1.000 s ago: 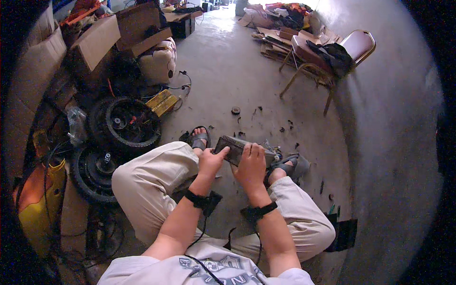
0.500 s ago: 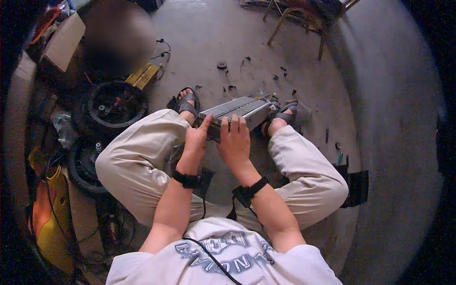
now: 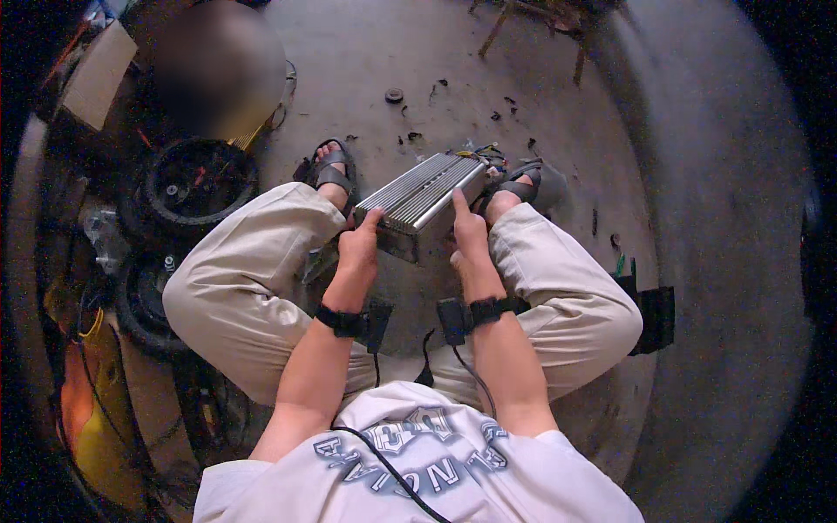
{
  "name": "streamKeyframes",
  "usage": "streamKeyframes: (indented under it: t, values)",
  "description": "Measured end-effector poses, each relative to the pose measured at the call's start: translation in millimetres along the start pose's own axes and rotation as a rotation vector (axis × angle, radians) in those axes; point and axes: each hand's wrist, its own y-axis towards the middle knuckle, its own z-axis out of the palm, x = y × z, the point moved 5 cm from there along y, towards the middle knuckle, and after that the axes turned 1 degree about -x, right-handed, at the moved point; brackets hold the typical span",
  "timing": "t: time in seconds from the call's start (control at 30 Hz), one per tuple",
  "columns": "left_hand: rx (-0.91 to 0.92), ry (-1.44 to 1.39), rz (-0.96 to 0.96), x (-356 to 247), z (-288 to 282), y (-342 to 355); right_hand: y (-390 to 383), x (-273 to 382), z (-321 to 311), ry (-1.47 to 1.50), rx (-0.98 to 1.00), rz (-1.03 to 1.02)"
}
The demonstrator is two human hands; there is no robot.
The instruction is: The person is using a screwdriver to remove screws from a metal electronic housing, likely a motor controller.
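A silver finned metal controller box [image 3: 425,187] is held in front of me, between my sandalled feet. A bundle of thin coloured wires [image 3: 481,153] sticks out of its far end. My left hand [image 3: 358,249] grips its near left corner, thumb on the fins and fingers hidden beneath. At the right long side, my right hand [image 3: 470,231] holds the edge with the thumb up along it; its other fingers are mostly out of sight. A dark flat surface shows under the box's near end.
Black wheels [image 3: 199,185] are piled at my left, near a cardboard flap [image 3: 101,77] and a yellow-orange bag-like thing [image 3: 105,405]. A round dark part [image 3: 394,95] and several small black bits lie on the floor ahead. Wooden legs [image 3: 497,30] stand farther off. A blurred shape is at the upper left.
My right hand has moved from the near edge of the controller box to its right side. The box has turned slightly, so its near end points more toward me. The view has shifted a little.
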Motion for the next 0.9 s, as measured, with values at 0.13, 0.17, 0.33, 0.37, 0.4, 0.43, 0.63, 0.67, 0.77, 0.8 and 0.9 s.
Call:
streamKeyframes:
  t: [0.13, 0.17, 0.33, 0.37, 0.4, 0.43, 0.63, 0.67, 0.77, 0.8, 0.9]
  values:
    - [-0.037, 0.002, -0.166, 12, -7, -6, 22, 4, 11, 0.015, 0.097, 0.032]
    - [-0.038, 0.016, -0.178, 13, -8, -7, 26, 2, 12, 0.034, 0.080, 0.078]
    - [-0.092, 0.016, -0.219, 24, -17, -7, 55, -8, 9, 0.022, -0.088, 0.130]
    - [-0.097, 0.024, -0.224, 26, -19, -6, 61, -12, 11, 0.059, -0.059, 0.150]
    - [-0.076, -0.016, -0.251, 29, -19, -5, 66, -17, 13, 0.095, -0.034, 0.173]
    - [-0.068, -0.041, -0.295, 32, -20, -6, 71, -20, 14, 0.100, -0.031, 0.173]
    - [-0.128, -0.001, -0.284, 32, -15, -16, 74, -18, 8, 0.013, -0.153, 0.171]
    - [-0.131, 0.003, -0.286, 31, -13, -16, 72, -15, 11, 0.043, -0.101, 0.158]
    - [-0.102, -0.021, -0.273, 25, -4, -17, 69, -1, 14, 0.070, -0.040, 0.141]
    - [-0.090, -0.038, -0.268, 23, -2, -15, 69, 3, 13, 0.075, -0.061, 0.128]
    - [-0.091, -0.063, -0.256, 23, 3, -3, 77, 8, 14, 0.051, -0.139, 0.156]
